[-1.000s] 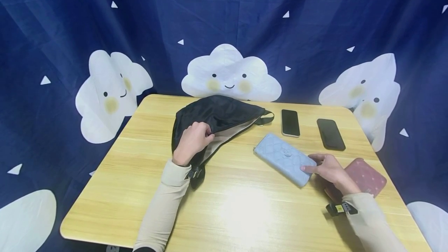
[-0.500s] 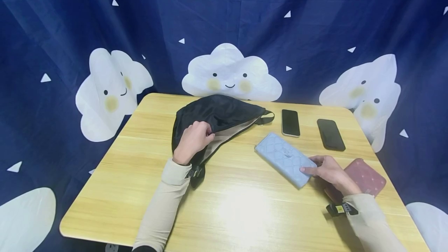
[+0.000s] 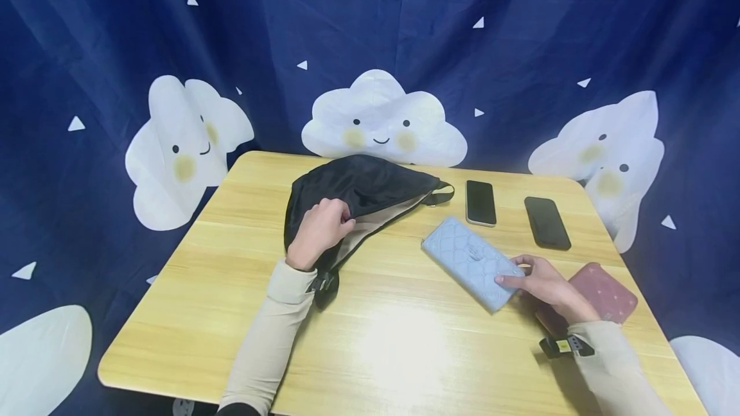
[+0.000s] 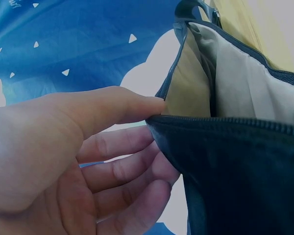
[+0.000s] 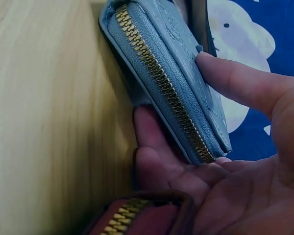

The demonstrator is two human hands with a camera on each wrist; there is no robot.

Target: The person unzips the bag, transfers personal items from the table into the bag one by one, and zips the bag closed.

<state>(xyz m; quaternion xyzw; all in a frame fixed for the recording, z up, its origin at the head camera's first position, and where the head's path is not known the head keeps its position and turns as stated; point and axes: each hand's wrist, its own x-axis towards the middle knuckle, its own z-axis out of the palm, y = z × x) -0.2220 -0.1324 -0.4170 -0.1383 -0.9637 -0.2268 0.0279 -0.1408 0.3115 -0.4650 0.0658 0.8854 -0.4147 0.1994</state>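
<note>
My left hand (image 3: 321, 231) pinches the zippered edge of a black bag (image 3: 370, 188), thumb on the inner side and fingers outside. The bag's mouth gapes, and its beige lining (image 4: 250, 73) shows in the left wrist view. On the right, my right hand (image 3: 543, 282) grips the near end of a light blue quilted wallet (image 3: 471, 262). The right wrist view shows the thumb on the wallet's top face and fingers under it, with a gold zipper (image 5: 161, 81) along its side. Below that hand lies a dark pink wallet (image 3: 604, 291), partly hidden by the wrist.
Two black phones lie at the back right: one phone (image 3: 480, 203) near the bag's strap (image 3: 440, 194), the other phone (image 3: 546, 223) farther right. All of it rests on a wooden table (image 3: 191, 313). A blue curtain (image 3: 266, 31) with clouds hangs behind the table's far edge.
Both hands keep their holds on the bag and the light blue wallet. The head view has shifted very slightly; otherwise little differs.
</note>
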